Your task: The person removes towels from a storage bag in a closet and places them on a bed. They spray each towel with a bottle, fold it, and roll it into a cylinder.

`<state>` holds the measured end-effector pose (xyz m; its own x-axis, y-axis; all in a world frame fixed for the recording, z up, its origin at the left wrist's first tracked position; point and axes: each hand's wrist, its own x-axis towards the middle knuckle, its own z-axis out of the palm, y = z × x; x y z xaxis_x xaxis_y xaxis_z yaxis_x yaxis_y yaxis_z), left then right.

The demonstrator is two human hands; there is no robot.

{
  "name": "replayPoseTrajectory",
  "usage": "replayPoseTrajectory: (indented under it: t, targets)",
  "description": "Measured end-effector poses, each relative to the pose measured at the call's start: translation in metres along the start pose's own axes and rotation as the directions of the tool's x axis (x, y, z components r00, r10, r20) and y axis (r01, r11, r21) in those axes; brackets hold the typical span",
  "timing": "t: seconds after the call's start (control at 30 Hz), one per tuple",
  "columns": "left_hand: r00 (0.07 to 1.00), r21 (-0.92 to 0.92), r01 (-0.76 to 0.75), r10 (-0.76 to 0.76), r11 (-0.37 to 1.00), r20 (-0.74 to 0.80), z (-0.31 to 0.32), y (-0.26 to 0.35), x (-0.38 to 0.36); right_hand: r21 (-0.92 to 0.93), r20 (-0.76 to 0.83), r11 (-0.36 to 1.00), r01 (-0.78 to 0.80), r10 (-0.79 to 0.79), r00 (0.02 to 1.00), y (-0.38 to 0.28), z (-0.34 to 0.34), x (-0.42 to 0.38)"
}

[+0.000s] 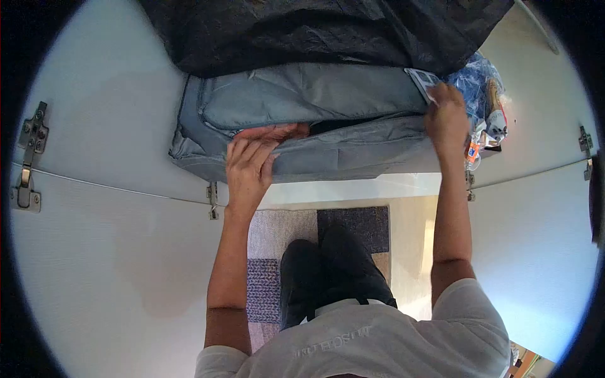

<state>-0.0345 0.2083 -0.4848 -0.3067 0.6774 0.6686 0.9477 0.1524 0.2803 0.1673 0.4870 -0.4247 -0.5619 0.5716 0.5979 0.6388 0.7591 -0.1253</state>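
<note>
A grey fabric storage bag lies in front of me, its lid flap partly raised along a long slit. Something pinkish-red shows inside the opening, mostly hidden. My left hand has its fingers curled over the bag's front edge, left of the middle. At the right end of the slit, my right hand is closed on the bag's corner, beside a white-edged label or card. Whether it also pinches a zip pull cannot be seen.
A black sheet or bag lies behind the storage bag. To the right sit a blue clear plastic wrapper and small packets. White doors with metal hinges stand on both sides. Below is a patchwork rug.
</note>
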Motion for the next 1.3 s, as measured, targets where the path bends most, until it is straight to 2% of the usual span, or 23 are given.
replayPoseTrajectory:
  t: [0.03,0.1,0.13,0.17,0.2,0.27,0.4,0.47,0.57,0.77,0.83,0.87,0.93,0.97,1.03,1.07,1.1,1.13,1.17,1.2,1.23,1.27,1.3]
  targets:
    - [1.000,0.013,0.023,-0.024,1.000,0.013,0.000,0.000,-0.002,0.118,-0.112,0.978,0.171,-0.158,0.981,-0.023,0.004,0.005]
    - [1.000,0.013,0.024,-0.023,1.000,-0.009,0.001,0.000,-0.003,0.579,0.197,0.758,0.301,-0.488,0.851,-0.056,0.035,0.013]
    - [0.999,0.010,0.021,-0.020,1.000,-0.029,0.001,0.001,-0.005,0.631,0.503,0.740,0.232,-0.619,0.603,-0.075,0.056,0.020]
    - [0.999,0.011,0.028,-0.028,1.000,-0.027,0.001,0.001,-0.006,0.656,0.700,0.740,0.151,-0.671,0.244,-0.089,0.075,0.029]
    - [0.999,0.006,0.034,-0.034,0.999,-0.019,0.000,0.002,-0.007,0.657,0.701,0.739,0.149,-0.672,0.238,-0.099,0.086,0.033]
    - [0.999,0.004,0.039,-0.039,0.999,-0.014,0.001,0.001,-0.007,0.531,0.846,0.838,0.122,-0.533,-0.017,-0.110,0.103,0.044]
    - [0.999,-0.014,0.043,-0.043,0.999,0.023,-0.001,-0.005,-0.005,0.556,0.831,0.825,-0.104,-0.552,0.070,-0.113,0.094,0.086]
    - [0.999,-0.014,0.043,-0.043,0.999,0.021,-0.001,-0.006,-0.001,0.420,0.749,0.867,0.270,-0.499,0.437,-0.114,0.059,0.110]
    - [0.998,0.004,0.044,-0.044,0.999,0.055,-0.002,-0.005,0.002,0.602,0.735,0.797,0.043,-0.575,0.361,-0.110,0.065,0.109]
    - [0.989,-0.025,0.069,-0.065,0.997,0.135,-0.014,-0.005,0.019,0.591,0.718,0.807,0.007,-0.530,0.451,-0.109,0.067,0.115]
    - [0.833,0.058,0.370,-0.358,0.927,0.422,-0.015,-0.010,0.040,0.591,0.701,0.806,0.044,-0.540,0.466,-0.111,0.062,0.116]
    - [0.833,0.053,0.368,-0.355,0.928,0.424,-0.011,-0.018,0.053,0.591,0.684,0.802,0.084,-0.553,0.475,-0.112,0.060,0.115]
    - [0.878,0.017,0.035,-0.039,0.999,0.477,0.005,-0.039,0.084,0.588,0.687,0.806,0.069,-0.543,0.483,-0.112,0.057,0.113]
    - [0.879,0.015,0.032,-0.036,0.999,0.475,0.022,-0.049,0.092,0.591,0.686,0.805,0.056,-0.538,0.490,-0.113,0.055,0.112]
    - [0.865,0.176,-0.332,0.225,0.927,0.449,0.067,-0.067,0.095,0.561,0.680,0.822,0.097,-0.524,0.512,-0.114,0.059,0.108]
    - [0.865,0.179,-0.334,0.226,0.925,0.447,0.077,-0.069,0.096,0.532,0.674,0.836,0.136,-0.515,0.530,-0.115,0.065,0.105]
    - [0.791,0.180,-0.308,0.147,0.934,0.594,0.084,-0.069,0.099,0.535,0.670,0.834,0.137,-0.518,0.532,-0.113,0.077,0.099]
    - [0.689,0.187,-0.282,0.063,0.941,0.722,0.089,-0.071,0.100,0.558,0.617,0.779,0.286,-0.620,0.485,-0.110,0.092,0.091]
    - [0.690,0.194,-0.285,0.061,0.939,0.721,0.081,-0.069,0.107,0.569,0.561,0.702,0.428,-0.712,0.423,-0.109,0.101,0.088]
    - [0.658,0.126,-0.154,0.007,0.980,0.753,0.068,-0.065,0.115,0.445,0.737,0.811,0.380,-0.572,0.360,-0.117,0.086,0.080]
    - [0.618,0.063,-0.011,-0.043,0.998,0.785,0.061,-0.062,0.120,0.447,0.736,0.811,0.379,-0.574,0.360,-0.112,0.098,0.071]
    - [0.754,0.141,-0.044,-0.060,0.989,0.654,0.063,-0.081,0.114,0.489,0.607,0.741,0.459,-0.668,0.431,-0.104,0.119,0.057]
    - [0.750,0.143,-0.048,-0.059,0.989,0.658,0.052,-0.085,0.117,0.513,0.461,0.669,0.537,-0.743,0.485,-0.100,0.130,0.050]
